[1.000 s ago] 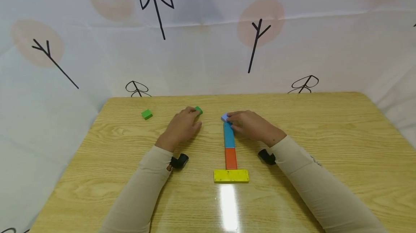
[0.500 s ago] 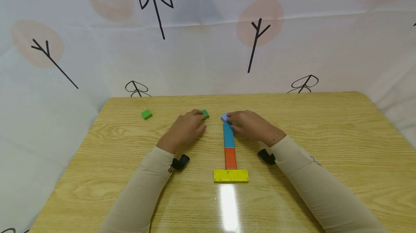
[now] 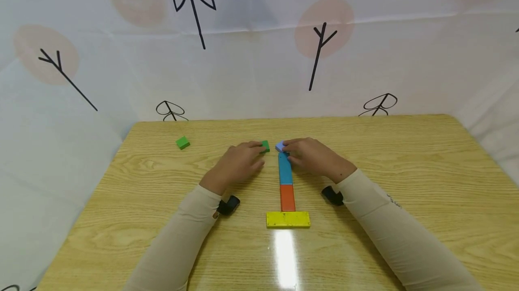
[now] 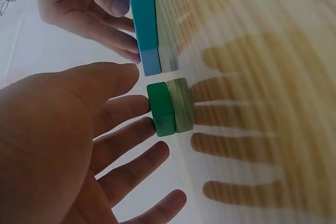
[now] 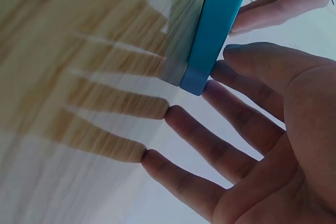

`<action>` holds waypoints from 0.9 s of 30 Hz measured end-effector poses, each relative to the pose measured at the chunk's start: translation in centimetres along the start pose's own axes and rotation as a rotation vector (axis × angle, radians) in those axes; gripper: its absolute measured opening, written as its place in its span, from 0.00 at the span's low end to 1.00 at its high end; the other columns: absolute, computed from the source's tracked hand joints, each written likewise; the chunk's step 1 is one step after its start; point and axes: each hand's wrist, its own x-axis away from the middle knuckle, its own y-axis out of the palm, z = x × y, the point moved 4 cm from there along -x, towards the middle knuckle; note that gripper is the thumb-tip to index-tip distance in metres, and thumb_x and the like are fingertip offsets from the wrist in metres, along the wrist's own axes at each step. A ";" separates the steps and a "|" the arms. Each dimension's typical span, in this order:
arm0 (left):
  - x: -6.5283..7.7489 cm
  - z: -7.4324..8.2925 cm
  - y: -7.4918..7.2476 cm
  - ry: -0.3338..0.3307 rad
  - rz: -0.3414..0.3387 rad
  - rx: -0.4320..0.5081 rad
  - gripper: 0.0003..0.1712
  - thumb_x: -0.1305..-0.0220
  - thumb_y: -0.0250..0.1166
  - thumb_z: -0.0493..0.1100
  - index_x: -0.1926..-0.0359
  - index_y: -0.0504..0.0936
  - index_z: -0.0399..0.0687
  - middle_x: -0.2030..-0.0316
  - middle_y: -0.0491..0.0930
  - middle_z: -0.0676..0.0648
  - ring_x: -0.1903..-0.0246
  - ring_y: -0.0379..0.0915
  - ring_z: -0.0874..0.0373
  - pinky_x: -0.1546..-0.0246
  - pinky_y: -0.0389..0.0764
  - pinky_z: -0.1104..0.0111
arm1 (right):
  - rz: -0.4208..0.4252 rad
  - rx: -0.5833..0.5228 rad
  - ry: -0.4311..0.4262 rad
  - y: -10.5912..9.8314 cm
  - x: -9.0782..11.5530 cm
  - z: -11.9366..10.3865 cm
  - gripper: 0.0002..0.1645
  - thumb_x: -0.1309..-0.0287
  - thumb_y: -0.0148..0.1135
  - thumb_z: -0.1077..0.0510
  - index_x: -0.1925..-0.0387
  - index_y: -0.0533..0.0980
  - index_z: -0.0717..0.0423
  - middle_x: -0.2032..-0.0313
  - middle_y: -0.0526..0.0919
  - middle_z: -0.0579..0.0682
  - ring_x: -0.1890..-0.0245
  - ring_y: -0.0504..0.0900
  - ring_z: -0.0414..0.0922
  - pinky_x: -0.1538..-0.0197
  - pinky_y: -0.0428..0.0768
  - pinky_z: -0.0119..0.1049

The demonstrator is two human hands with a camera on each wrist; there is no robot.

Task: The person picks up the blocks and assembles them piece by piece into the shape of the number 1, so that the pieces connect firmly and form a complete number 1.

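Observation:
My left hand (image 3: 240, 162) has its fingers extended, and two fingertips touch a dark green block (image 3: 265, 146) lying on the table. In the left wrist view the thumb stands apart from this green block (image 4: 161, 108). My right hand (image 3: 314, 158) touches a small lavender block (image 3: 279, 146) with its fingertips; its fingers are fairly straight in the right wrist view. That block sits at the far end of a blue block (image 3: 285, 169). A red-orange block (image 3: 288, 197) and a crosswise yellow block (image 3: 288, 220) continue the line nearer me. A narrow gap separates green from lavender.
A lighter green block (image 3: 183, 143) lies by itself at the back left of the wooden table (image 3: 405, 169). Behind the table hangs a pale patterned cloth (image 3: 251, 75). Black wrist devices show under both sleeves.
My left hand has slid the dark green block to the right and slightly nearer me, toward the lavender block. The right hand and the line of blocks have stayed in place.

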 end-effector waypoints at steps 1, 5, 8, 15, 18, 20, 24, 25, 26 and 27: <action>0.0 0.1 0.0 0.005 -0.002 0.002 0.27 0.24 0.55 0.52 0.29 0.72 0.51 0.28 0.67 0.46 0.30 0.66 0.48 0.36 0.71 0.45 | 0.000 0.000 -0.001 0.0 0.0 0.0 0.20 0.32 0.62 0.60 0.41 0.79 0.64 0.35 0.76 0.60 0.36 0.77 0.56 0.39 0.78 0.50; 0.0 0.4 0.1 0.023 -0.002 -0.010 0.27 0.24 0.56 0.52 0.29 0.71 0.53 0.28 0.67 0.47 0.30 0.66 0.48 0.36 0.71 0.44 | -0.003 0.002 -0.002 0.0 0.0 -0.1 0.21 0.32 0.62 0.60 0.41 0.79 0.64 0.35 0.76 0.61 0.37 0.77 0.56 0.39 0.78 0.50; 0.1 0.6 0.1 0.036 -0.001 -0.012 0.27 0.24 0.56 0.52 0.29 0.71 0.53 0.28 0.67 0.47 0.30 0.66 0.47 0.36 0.71 0.43 | -0.006 0.005 -0.003 -0.1 0.0 -0.1 0.21 0.32 0.61 0.60 0.41 0.78 0.64 0.35 0.76 0.61 0.36 0.77 0.57 0.39 0.78 0.50; 0.1 0.9 0.1 0.049 -0.009 -0.020 0.26 0.24 0.55 0.53 0.30 0.72 0.54 0.28 0.68 0.49 0.30 0.66 0.48 0.36 0.70 0.42 | -0.007 0.005 -0.001 -0.1 0.0 -0.2 0.21 0.31 0.61 0.60 0.41 0.78 0.64 0.35 0.75 0.61 0.36 0.77 0.57 0.39 0.78 0.50; 0.0 1.0 0.2 0.053 -0.014 -0.024 0.25 0.24 0.54 0.53 0.30 0.73 0.55 0.28 0.68 0.49 0.30 0.65 0.48 0.36 0.70 0.42 | -0.006 0.004 0.001 -0.1 0.0 -0.2 0.21 0.31 0.61 0.60 0.41 0.78 0.64 0.35 0.76 0.60 0.36 0.77 0.57 0.39 0.78 0.50; 0.0 1.0 0.2 0.055 -0.018 -0.025 0.25 0.24 0.54 0.53 0.30 0.73 0.55 0.28 0.68 0.50 0.29 0.65 0.49 0.36 0.70 0.42 | -0.005 0.004 0.002 -0.2 0.0 -0.2 0.21 0.32 0.61 0.60 0.41 0.78 0.64 0.35 0.76 0.60 0.36 0.77 0.57 0.39 0.78 0.50; 0.0 1.1 0.3 0.068 -0.011 -0.023 0.25 0.24 0.55 0.53 0.30 0.73 0.55 0.28 0.68 0.49 0.30 0.66 0.48 0.36 0.71 0.43 | -0.006 0.003 0.002 -0.2 0.0 -0.2 0.21 0.32 0.61 0.60 0.41 0.78 0.64 0.35 0.76 0.60 0.36 0.77 0.57 0.39 0.78 0.50; 0.0 1.1 0.3 0.071 -0.006 -0.024 0.25 0.24 0.55 0.52 0.30 0.73 0.55 0.29 0.68 0.49 0.30 0.66 0.48 0.36 0.71 0.43 | -0.006 0.003 0.001 -0.2 0.0 -0.2 0.21 0.32 0.61 0.60 0.41 0.78 0.65 0.35 0.76 0.60 0.36 0.77 0.57 0.39 0.78 0.50; 0.0 1.1 0.3 0.074 -0.003 -0.025 0.25 0.24 0.55 0.52 0.31 0.73 0.55 0.29 0.68 0.49 0.30 0.66 0.48 0.36 0.71 0.43 | -0.006 0.003 0.001 -0.2 0.0 -0.2 0.21 0.32 0.61 0.60 0.41 0.78 0.64 0.35 0.76 0.60 0.36 0.77 0.57 0.39 0.78 0.50; 0.1 1.1 0.3 0.076 0.000 -0.025 0.25 0.24 0.55 0.52 0.31 0.73 0.55 0.29 0.69 0.49 0.30 0.66 0.48 0.36 0.71 0.43 | -0.007 0.001 0.002 -0.2 0.0 -0.2 0.21 0.32 0.61 0.60 0.41 0.78 0.64 0.35 0.76 0.60 0.36 0.77 0.57 0.39 0.78 0.50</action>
